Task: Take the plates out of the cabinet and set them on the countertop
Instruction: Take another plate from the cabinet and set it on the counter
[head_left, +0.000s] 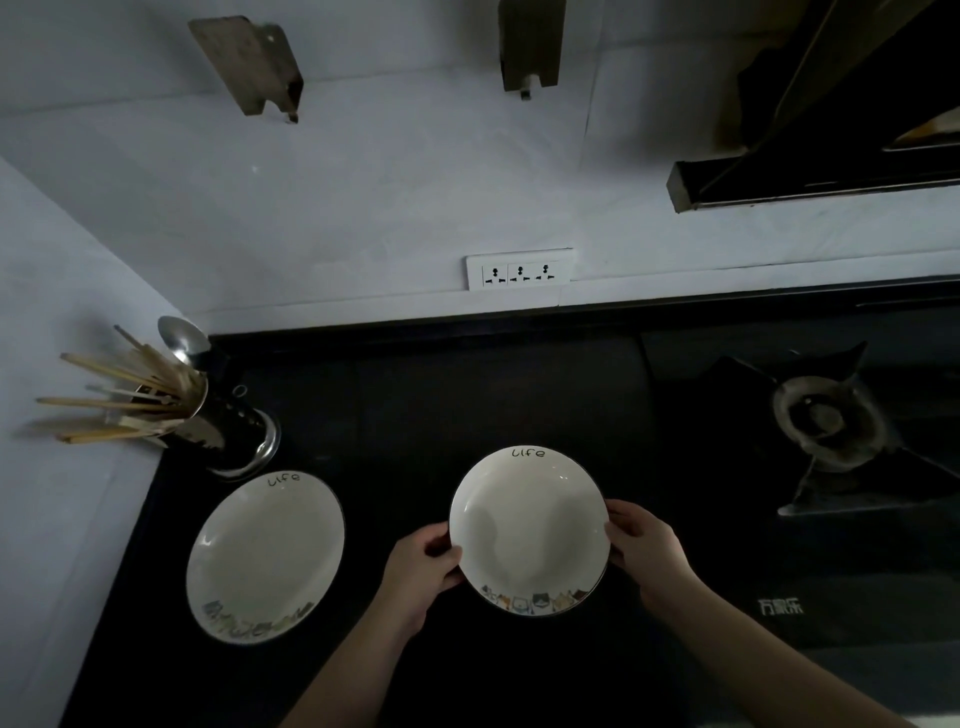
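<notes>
A white plate (527, 530) with "life" on its far rim and small cartoon figures on its near rim is held over the black countertop (441, 405). My left hand (423, 569) grips its left edge and my right hand (649, 551) grips its right edge. I cannot tell whether the plate touches the counter. A second matching plate (265, 556) lies flat on the countertop to the left, apart from both hands. The cabinet is out of view.
A metal holder (228, 431) with several chopsticks and a spoon stands at the counter's back left corner. A gas burner (826, 415) sits to the right. A white socket strip (519, 270) is on the wall, and a range hood (831, 176) hangs upper right.
</notes>
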